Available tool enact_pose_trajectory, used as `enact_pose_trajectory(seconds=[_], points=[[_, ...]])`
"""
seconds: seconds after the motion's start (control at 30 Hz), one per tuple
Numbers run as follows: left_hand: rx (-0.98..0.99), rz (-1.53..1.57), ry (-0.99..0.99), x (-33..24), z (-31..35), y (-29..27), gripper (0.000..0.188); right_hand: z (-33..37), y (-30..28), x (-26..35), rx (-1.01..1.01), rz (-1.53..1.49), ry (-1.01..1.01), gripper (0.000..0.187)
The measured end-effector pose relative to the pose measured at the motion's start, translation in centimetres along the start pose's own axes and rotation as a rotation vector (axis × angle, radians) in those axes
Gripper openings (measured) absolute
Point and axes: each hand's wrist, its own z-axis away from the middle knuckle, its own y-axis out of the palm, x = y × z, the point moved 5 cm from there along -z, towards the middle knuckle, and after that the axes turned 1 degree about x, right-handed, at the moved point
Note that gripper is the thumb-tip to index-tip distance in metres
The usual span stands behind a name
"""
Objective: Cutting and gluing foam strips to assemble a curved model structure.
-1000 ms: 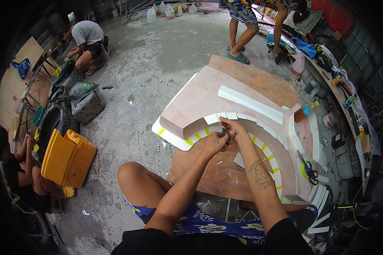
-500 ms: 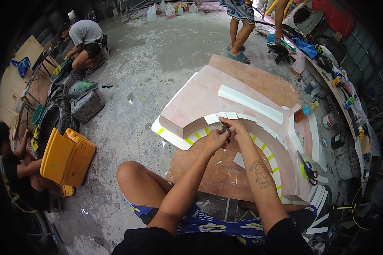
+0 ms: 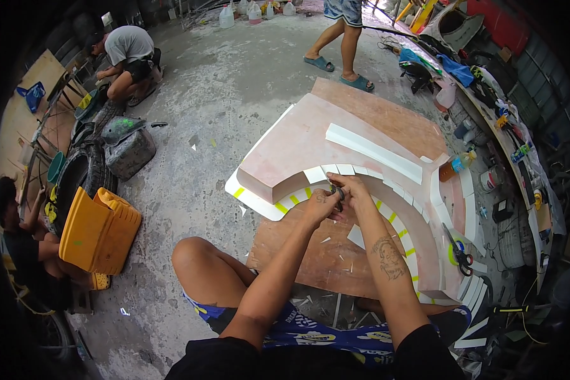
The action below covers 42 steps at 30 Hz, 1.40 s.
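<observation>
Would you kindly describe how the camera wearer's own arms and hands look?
Both arms come out of short black sleeves. The right forearm bears a large dark tattoo, and the left hand has a smaller dark marking, apparently a tattoo, on its back. Neither the left hand nor the right hand wears a glove.

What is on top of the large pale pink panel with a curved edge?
A long white strip lies on the large pale pink panel; small white rectangular pieces line its curved edge. The surface beneath them is covered and cannot be seen.
</observation>
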Motion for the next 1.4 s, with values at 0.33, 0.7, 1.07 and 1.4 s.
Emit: enact_pose_trajectory(seconds=[0.33, 0.7, 1.07, 1.4], points=[[0.031, 0.007, -0.017, -0.3, -0.1, 0.1, 0.048, -0.1, 0.1, 0.0, 0.032, 0.001, -0.024, 0.022], [0.061, -0.016, -0.009, 0.6, -0.2, -0.1, 0.053, -0.3, 0.3, 0.2, 0.017, 0.036, -0.033, 0.022], [0.031, 0.008, 0.01, 0.5, -0.7, 0.1, 0.056, -0.4, -0.1, 0.1, 0.004, -0.008, -0.025, 0.022], [0.027, 0.01, -0.021, 0.7, -0.8, 0.1, 0.051, -0.5, -0.5, 0.2, 0.013, 0.022, -0.001, 0.026]])
